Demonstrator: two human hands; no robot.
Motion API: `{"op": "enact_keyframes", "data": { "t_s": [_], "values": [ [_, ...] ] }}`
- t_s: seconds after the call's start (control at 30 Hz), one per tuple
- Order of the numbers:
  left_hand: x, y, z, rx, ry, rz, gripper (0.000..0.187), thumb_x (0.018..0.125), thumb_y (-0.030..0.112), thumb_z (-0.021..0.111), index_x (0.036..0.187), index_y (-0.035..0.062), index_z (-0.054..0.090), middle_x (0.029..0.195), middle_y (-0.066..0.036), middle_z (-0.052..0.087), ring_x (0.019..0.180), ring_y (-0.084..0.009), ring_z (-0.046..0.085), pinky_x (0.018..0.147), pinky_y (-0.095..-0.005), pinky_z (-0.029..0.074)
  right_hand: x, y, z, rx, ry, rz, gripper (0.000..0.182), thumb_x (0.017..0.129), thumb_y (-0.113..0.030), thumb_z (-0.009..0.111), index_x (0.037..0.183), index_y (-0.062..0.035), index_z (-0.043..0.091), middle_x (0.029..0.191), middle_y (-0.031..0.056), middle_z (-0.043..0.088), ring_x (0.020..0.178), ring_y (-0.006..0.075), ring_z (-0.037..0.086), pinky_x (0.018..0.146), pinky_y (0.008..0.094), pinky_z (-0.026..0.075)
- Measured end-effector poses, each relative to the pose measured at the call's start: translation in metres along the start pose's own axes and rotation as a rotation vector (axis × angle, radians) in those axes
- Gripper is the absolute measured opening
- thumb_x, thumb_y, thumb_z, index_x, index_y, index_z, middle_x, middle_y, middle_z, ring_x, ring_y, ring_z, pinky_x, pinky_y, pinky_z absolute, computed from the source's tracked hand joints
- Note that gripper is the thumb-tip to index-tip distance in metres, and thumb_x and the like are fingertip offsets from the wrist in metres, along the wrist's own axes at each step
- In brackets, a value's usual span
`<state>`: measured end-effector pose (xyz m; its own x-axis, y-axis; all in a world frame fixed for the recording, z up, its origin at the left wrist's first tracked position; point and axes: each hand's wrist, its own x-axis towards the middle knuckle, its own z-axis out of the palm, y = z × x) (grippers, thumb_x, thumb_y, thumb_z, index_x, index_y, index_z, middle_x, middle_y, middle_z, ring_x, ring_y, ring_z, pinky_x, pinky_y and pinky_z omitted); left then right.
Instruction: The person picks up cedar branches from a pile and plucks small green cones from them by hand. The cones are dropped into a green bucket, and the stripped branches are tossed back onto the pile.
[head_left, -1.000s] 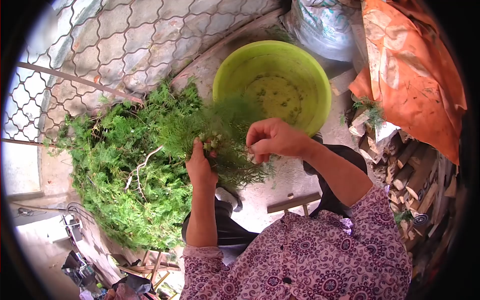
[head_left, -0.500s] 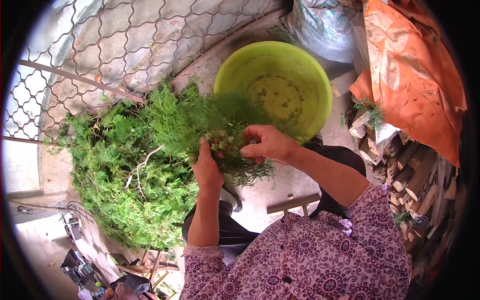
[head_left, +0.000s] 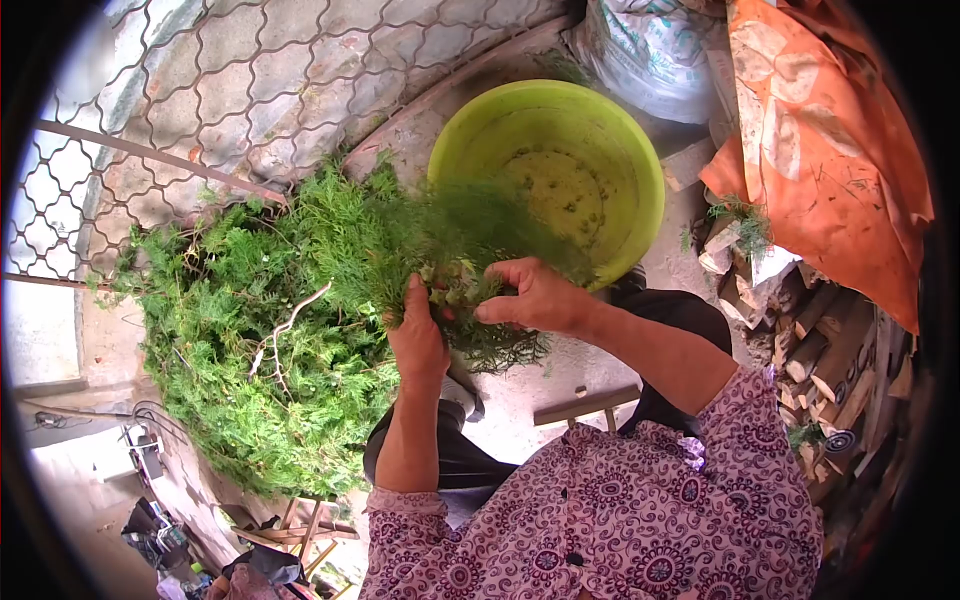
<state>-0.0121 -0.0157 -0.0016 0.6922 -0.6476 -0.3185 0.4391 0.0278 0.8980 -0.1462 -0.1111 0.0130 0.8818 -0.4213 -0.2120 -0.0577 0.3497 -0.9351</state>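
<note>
Big heap of green cuttings point(head_left: 240, 340) on ground at L; L hand point(head_left: 418, 335) clenched round a sprig bunch point(head_left: 440, 265), held over heap edge; R hand point(head_left: 535, 295) pinching bunch tip, closer in than 1 s ago; lime basin point(head_left: 550, 170) behind, few green bits in water; bare concrete below hands; firewood stack point(head_left: 830, 370) far R.

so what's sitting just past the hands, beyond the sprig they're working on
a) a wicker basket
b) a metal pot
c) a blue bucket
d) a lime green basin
d: a lime green basin stands just beyond the left hand and right hand, which both grip the green sprig; small bits lie on its bottom.
</note>
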Motion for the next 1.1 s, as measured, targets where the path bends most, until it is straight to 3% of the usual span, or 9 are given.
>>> {"op": "enact_keyframes", "data": {
  "t_s": [0.07, 0.3, 0.4, 0.5, 0.57, 0.67, 0.9, 0.97, 1.1],
  "values": [
    [-0.003, 0.001, 0.002, 0.042, -0.007, 0.023, 0.015, 0.088, 0.02, 0.049, 0.093, 0.0071, 0.055, 0.078, -0.003, 0.058, 0.062, -0.0104, 0.053, 0.049, -0.0223, 0.04, 0.002, 0.009, 0.0, 0.273, 0.043, 0.04, 0.012, 0.075, -0.008, 0.062, 0.086, -0.0069, 0.057, 0.064, -0.0039, 0.053, 0.053, 0.0022, 0.045, 0.046, 0.0176, 0.035],
    [-0.001, 0.0, 0.002, 0.0, -0.038, -0.011, 0.016, 0.089, 0.02, 0.048, 0.096, 0.0071, 0.054, 0.079, -0.003, 0.058, 0.062, -0.0101, 0.052, 0.049, -0.0219, 0.04, 0.001, 0.016, 0.001, 0.228, 0.031, -0.055, 0.013, 0.075, -0.006, 0.061, 0.085, -0.0091, 0.053, 0.064, -0.0037, 0.051, 0.052, 0.0025, 0.044, 0.046, 0.018, 0.035],
    [-0.003, 0.002, 0.004, -0.041, -0.013, -0.029, 0.016, 0.089, 0.018, 0.048, 0.089, 0.0041, 0.054, 0.076, -0.004, 0.058, 0.055, -0.0093, 0.05, 0.047, -0.0208, 0.04, 0.001, 0.02, 0.0, 0.4, 0.016, 0.003, 0.013, 0.076, -0.006, 0.061, 0.083, -0.0091, 0.052, 0.068, -0.0039, 0.053, 0.055, 0.0022, 0.046, 0.048, 0.0175, 0.036],
    [-0.005, 0.004, 0.004, -0.023, 0.02, 0.03, 0.016, 0.089, 0.019, 0.049, 0.088, 0.0044, 0.055, 0.075, -0.004, 0.058, 0.055, -0.0091, 0.049, 0.046, -0.0208, 0.04, 0.003, 0.017, 0.0, 0.296, 0.037, 0.012, 0.012, 0.077, -0.007, 0.061, 0.085, -0.0074, 0.052, 0.072, -0.0037, 0.054, 0.064, 0.0027, 0.048, 0.054, 0.0181, 0.038],
    [-0.005, 0.006, 0.004, -0.019, 0.048, 0.042, 0.015, 0.088, 0.019, 0.05, 0.087, 0.0047, 0.055, 0.074, -0.003, 0.057, 0.054, -0.009, 0.049, 0.046, -0.0207, 0.039, 0.009, 0.021, -0.005, -0.091, -0.052, -0.174, 0.014, 0.077, -0.01, 0.062, 0.087, -0.0053, 0.053, 0.075, -0.0034, 0.053, 0.07, 0.0033, 0.047, 0.062, 0.0187, 0.039],
    [-0.002, 0.007, -0.003, 0.023, 0.055, 0.047, 0.015, 0.088, 0.02, 0.05, 0.09, 0.0059, 0.055, 0.075, -0.002, 0.057, 0.057, -0.0094, 0.05, 0.047, -0.0218, 0.039, 0.007, 0.012, -0.005, -0.259, -0.076, -0.101, 0.017, 0.076, -0.012, 0.064, 0.088, -0.0036, 0.054, 0.078, -0.0027, 0.053, 0.074, 0.0039, 0.046, 0.067, 0.0194, 0.039],
    [-0.001, 0.007, -0.009, 0.142, 0.003, 0.116, 0.018, 0.089, 0.02, 0.048, 0.087, 0.005, 0.057, 0.075, -0.002, 0.058, 0.06, -0.0096, 0.052, 0.049, -0.0229, 0.039, 0.003, 0.011, 0.003, -0.031, -0.042, -0.118, 0.019, 0.075, -0.01, 0.061, 0.09, -0.0028, 0.053, 0.082, -0.002, 0.052, 0.074, 0.0048, 0.046, 0.067, 0.0208, 0.04],
    [-0.001, 0.007, -0.006, 0.153, 0.014, 0.129, 0.018, 0.089, 0.02, 0.048, 0.088, 0.0048, 0.057, 0.075, -0.002, 0.058, 0.059, -0.0094, 0.051, 0.049, -0.0227, 0.039, 0.004, 0.012, 0.001, -0.253, -0.005, -0.173, 0.021, 0.075, -0.009, 0.059, 0.093, -0.0019, 0.053, 0.08, -0.0011, 0.053, 0.072, 0.0056, 0.046, 0.066, 0.0216, 0.04],
    [-0.001, 0.006, -0.003, 0.164, 0.014, 0.163, 0.017, 0.089, 0.019, 0.048, 0.088, 0.0045, 0.057, 0.074, -0.002, 0.058, 0.057, -0.0088, 0.05, 0.048, -0.0221, 0.038, 0.001, 0.008, 0.003, -0.292, 0.039, -0.123, 0.021, 0.076, -0.01, 0.059, 0.095, -0.0012, 0.053, 0.076, -0.0002, 0.054, 0.07, 0.0065, 0.046, 0.064, 0.0225, 0.041]
  ]
}}
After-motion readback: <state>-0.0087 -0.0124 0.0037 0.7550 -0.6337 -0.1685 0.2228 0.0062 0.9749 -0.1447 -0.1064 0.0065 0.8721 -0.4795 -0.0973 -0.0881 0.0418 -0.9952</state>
